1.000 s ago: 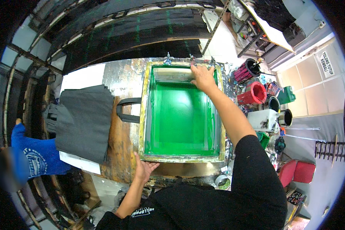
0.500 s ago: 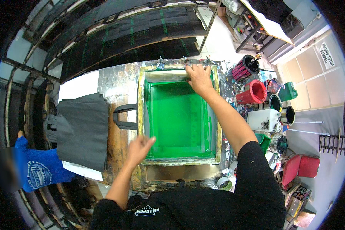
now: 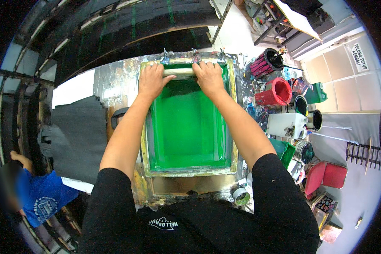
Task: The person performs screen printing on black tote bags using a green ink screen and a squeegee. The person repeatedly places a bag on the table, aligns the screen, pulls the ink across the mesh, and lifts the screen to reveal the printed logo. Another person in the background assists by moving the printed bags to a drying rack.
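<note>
Both my hands grip a squeegee (image 3: 180, 72) with a pale handle, lying crosswise at the far end of a screen-printing frame (image 3: 190, 172). My left hand (image 3: 152, 81) closes round its left end, thumb pointing inward along it. Toward the other end, my right hand (image 3: 209, 78) has its fingers curled over the handle. Green ink (image 3: 186, 131) coats the mesh within the frame. A dark bag handle (image 3: 117, 117) sticks out from the frame's left side, partly covered by my left forearm. The squeegee's blade is hidden.
A stack of black bags (image 3: 76, 131) lies on the table's left. Along the right stand a pink-streaked bucket (image 3: 262, 64), a red bucket (image 3: 271, 94) and a white jerrycan (image 3: 285, 125). A roll of tape (image 3: 241, 196) sits near me. Beyond the stack is a person in blue (image 3: 51, 197).
My left hand has moved up from the frame's near left side and taken hold of the squeegee. My right hand stays at the far end, now gripping the handle. The view has shifted slightly.
</note>
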Demonstrator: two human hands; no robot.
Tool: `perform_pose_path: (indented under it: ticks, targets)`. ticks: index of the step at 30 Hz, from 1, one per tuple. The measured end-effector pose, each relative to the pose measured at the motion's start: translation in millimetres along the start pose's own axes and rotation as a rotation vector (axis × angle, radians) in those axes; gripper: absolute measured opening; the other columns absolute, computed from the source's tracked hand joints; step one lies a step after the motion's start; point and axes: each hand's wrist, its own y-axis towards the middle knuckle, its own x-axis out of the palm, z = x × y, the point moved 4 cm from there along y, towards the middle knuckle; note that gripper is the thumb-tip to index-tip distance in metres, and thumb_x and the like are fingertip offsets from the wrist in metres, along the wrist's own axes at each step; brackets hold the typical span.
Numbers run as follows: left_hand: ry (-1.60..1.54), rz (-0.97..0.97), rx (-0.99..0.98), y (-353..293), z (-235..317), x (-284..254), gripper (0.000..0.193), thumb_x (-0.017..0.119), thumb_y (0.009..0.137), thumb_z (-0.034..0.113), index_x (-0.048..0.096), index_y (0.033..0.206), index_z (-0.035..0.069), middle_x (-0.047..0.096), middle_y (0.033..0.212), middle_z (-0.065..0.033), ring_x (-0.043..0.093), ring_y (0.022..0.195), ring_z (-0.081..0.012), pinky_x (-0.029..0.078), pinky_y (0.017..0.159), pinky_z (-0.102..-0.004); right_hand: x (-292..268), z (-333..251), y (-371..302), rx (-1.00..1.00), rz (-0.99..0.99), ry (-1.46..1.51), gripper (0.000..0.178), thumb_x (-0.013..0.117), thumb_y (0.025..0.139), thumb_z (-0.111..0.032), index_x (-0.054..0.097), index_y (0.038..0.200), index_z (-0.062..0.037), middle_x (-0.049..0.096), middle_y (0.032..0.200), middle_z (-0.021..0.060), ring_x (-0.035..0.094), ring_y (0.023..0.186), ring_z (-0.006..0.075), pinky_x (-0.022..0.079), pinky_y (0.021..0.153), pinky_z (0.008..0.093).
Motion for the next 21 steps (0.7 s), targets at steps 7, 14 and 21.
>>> perform_pose_path:
  ticks: [7,14,21]
  targets:
    - [-0.013,-0.064,-0.029,-71,24,-15,0.055,0.073,0.088,0.061,0.062,0.091,0.007,0.063,0.093,-0.0111,0.061,0.091,-0.0315,0.048,0.08,-0.0452,-27,-31,-60,-0.024,-0.05,-0.006,0.021,0.065,0.09,-0.017,0.063,0.111,-0.0201,0.062,0.095,0.0022,0.062,0.091,0.0229,0.042,0.077,0.0443]
    - [-0.045,-0.021,-0.009,-203,84,-64,0.053,0.08,0.081,0.057,0.06,0.09,0.009,0.057,0.092,-0.0098,0.056,0.089,-0.0309,0.044,0.081,-0.0456,-97,-89,-180,0.008,-0.185,0.051,0.022,0.065,0.088,-0.016,0.065,0.11,-0.0178,0.059,0.093,0.0033,0.06,0.091,0.0232,0.042,0.08,0.0437]
    - [-0.07,-0.086,-0.008,-310,127,-98,0.052,0.084,0.079,0.052,0.059,0.092,0.008,0.055,0.094,-0.0106,0.054,0.091,-0.0309,0.043,0.084,-0.0468,-153,-141,-275,0.006,-0.186,0.09,0.02,0.065,0.087,-0.016,0.064,0.107,-0.0173,0.058,0.093,0.0038,0.059,0.09,0.0235,0.042,0.08,0.0436]
